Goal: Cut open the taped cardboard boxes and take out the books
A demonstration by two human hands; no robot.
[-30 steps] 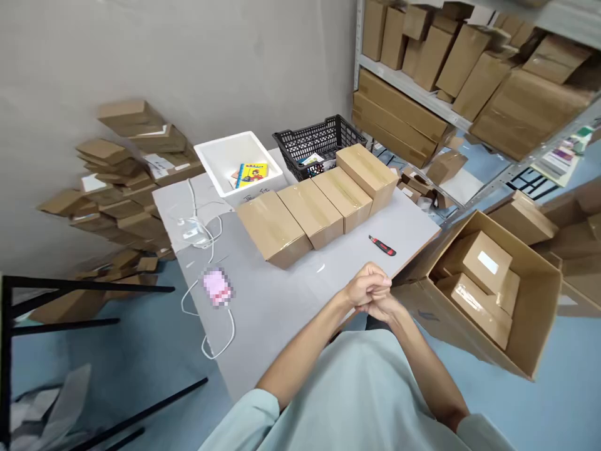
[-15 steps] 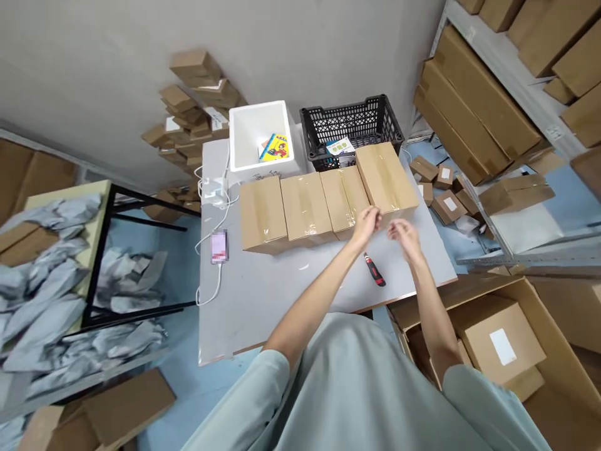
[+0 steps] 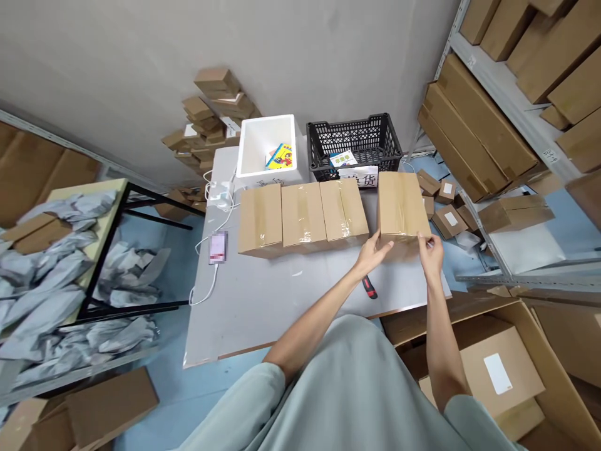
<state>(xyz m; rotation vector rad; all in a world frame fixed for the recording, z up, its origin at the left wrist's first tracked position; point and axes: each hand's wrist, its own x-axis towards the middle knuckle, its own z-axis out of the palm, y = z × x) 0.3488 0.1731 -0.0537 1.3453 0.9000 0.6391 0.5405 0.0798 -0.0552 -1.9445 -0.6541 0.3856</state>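
At the right end of the table stands a taped cardboard box (image 3: 402, 203), apart from the others. My left hand (image 3: 372, 255) lies against its near left corner, and my right hand (image 3: 431, 254) grips its near right corner; together they hold it from both sides. To its left, three more taped cardboard boxes (image 3: 303, 216) stand side by side in a row. A red and black utility knife (image 3: 369, 287) lies on the table beside my left hand, its upper part hidden behind the hand.
Behind the boxes are a white foam box (image 3: 241, 147) and a black plastic crate (image 3: 392, 134), both with booklets inside. A phone (image 3: 218, 247) on a white cable lies on the table's left (image 3: 244, 307). A large open carton (image 3: 561, 369) stands at the lower right; shelves flank the table.
Both hands have taken hold of the right-hand box. It has moved to the right, leaving a gap beside the row, and has turned a little straighter.
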